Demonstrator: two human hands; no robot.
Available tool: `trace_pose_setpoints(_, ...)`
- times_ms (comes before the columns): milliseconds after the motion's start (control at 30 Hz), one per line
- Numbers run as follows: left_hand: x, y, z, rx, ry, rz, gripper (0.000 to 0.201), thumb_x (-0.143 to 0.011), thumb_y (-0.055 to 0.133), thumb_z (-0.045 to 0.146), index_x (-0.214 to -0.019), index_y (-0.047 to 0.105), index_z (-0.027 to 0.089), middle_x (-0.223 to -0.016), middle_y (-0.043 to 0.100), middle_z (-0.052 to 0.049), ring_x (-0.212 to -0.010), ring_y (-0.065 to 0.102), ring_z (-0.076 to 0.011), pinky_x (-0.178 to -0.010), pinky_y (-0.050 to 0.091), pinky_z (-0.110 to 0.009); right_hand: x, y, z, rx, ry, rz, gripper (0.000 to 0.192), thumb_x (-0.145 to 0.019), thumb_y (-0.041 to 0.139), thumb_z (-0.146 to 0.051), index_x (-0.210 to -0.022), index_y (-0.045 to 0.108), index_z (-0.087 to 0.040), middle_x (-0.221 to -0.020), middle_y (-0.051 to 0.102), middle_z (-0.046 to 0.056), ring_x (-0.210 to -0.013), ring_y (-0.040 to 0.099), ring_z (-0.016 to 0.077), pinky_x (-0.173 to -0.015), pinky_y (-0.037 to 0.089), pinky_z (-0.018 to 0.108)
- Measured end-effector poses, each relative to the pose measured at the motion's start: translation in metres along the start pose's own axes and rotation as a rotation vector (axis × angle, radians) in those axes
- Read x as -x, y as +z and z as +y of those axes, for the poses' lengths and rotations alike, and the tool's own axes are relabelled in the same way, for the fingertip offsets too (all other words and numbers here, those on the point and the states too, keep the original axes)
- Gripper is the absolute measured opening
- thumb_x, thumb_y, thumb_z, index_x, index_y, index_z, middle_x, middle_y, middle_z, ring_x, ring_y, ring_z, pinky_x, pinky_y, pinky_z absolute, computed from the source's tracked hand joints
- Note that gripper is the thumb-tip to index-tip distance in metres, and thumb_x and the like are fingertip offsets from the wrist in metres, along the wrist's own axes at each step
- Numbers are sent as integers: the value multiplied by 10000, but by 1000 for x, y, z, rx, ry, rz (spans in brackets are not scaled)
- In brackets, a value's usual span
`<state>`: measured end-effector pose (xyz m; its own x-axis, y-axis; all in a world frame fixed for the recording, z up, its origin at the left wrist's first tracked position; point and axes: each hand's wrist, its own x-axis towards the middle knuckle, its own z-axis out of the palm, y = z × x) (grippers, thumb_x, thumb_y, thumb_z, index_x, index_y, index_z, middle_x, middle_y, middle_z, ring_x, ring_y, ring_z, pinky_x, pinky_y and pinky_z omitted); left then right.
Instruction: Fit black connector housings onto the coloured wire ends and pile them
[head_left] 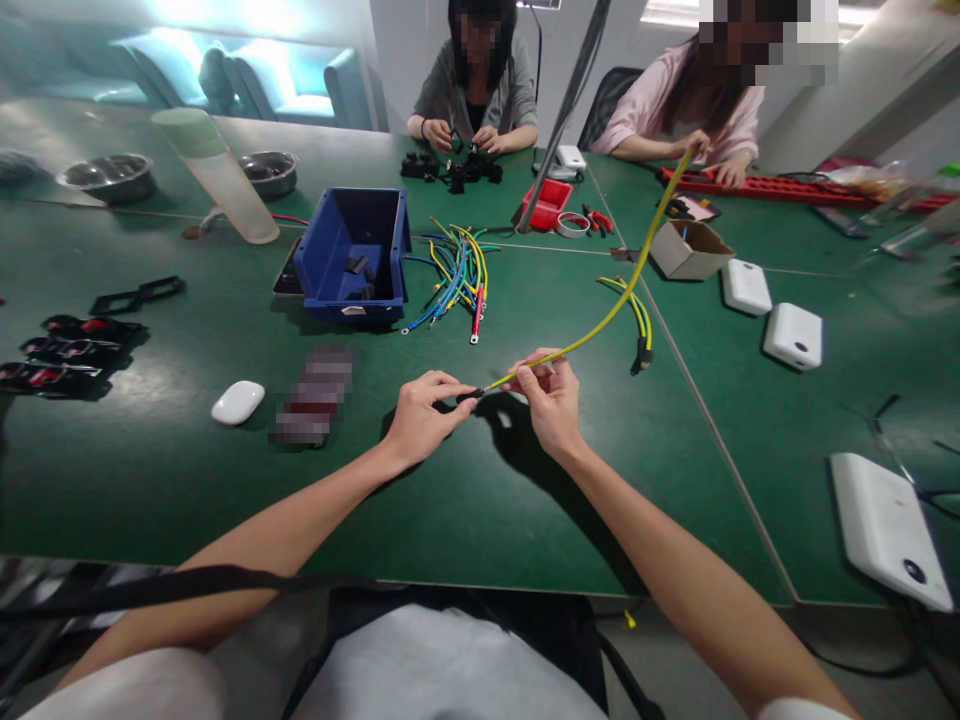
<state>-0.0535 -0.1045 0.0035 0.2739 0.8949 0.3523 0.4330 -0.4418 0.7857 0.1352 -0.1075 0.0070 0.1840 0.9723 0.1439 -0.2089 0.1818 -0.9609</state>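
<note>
Between thumb and fingers, my left hand (426, 415) pinches a small black connector (471, 394) just above the green table. My right hand (551, 400) is closed on a yellow wire (604, 325), near its end, which meets the connector. The wire arcs up and away to the right, its far end close to a co-worker's hand. Whether the wire end sits inside the connector I cannot tell. To the right lie several short yellow-green wires (637, 310) with a black connector at one end. Ahead is a bundle of blue, yellow and green wires (457, 265) with ring terminals.
A blue bin (352, 260) with small black parts stands ahead left, beside a leaning bottle (221, 180). A white case (238, 402) and a blurred phone-like object (315, 395) lie left. Right are a cardboard box (690, 250) and white devices (793, 335). Two co-workers sit opposite.
</note>
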Motion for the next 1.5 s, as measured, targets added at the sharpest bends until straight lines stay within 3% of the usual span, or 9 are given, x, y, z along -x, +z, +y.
trace_pose_setpoints(1500,1,1,-2,4,16,15,162,-811,700,251,-948,772,203,-871,710,-44,-780,651,-150,-770,519,-284,3,2,5,-30,23,-60,218,-804,704,-326,-898,528,-239,-767,638,-40,-699,642,114,-676,593,286)
